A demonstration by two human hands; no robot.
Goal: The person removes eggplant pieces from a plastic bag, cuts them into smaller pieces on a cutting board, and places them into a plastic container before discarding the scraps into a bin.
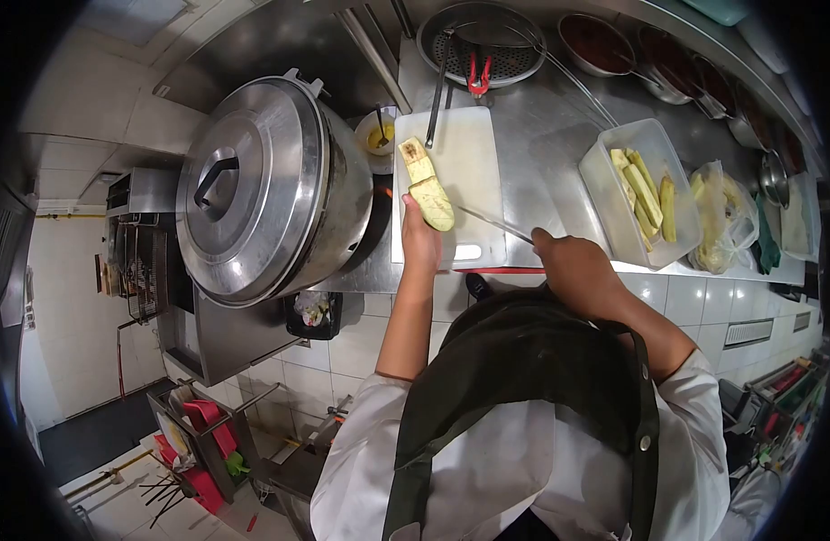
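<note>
Head view: pale vegetable (433,205) sits over the left half of the cutting board (474,167), in sections, seams hard to make out. Your left hand (420,236) is part-curled round its near end, thumb up along the side; the other fingers are mostly hidden. Your right hand (579,273), just off the board's near right side, is closed in a fist on the knife (498,224); grip covers the handle. Blade points at the vegetable, edge-thin; can't tell you if the tip touches. Left of the board: big lidded pot (253,189), partly blocking your yellow-filled bowl (376,135). Right of it: tub (604,171) of cut strips (645,194), then a plastic bag (721,216), contents unclear. Dark border crops the outer edges. Marks on the far-left wall: too small to read.
</note>
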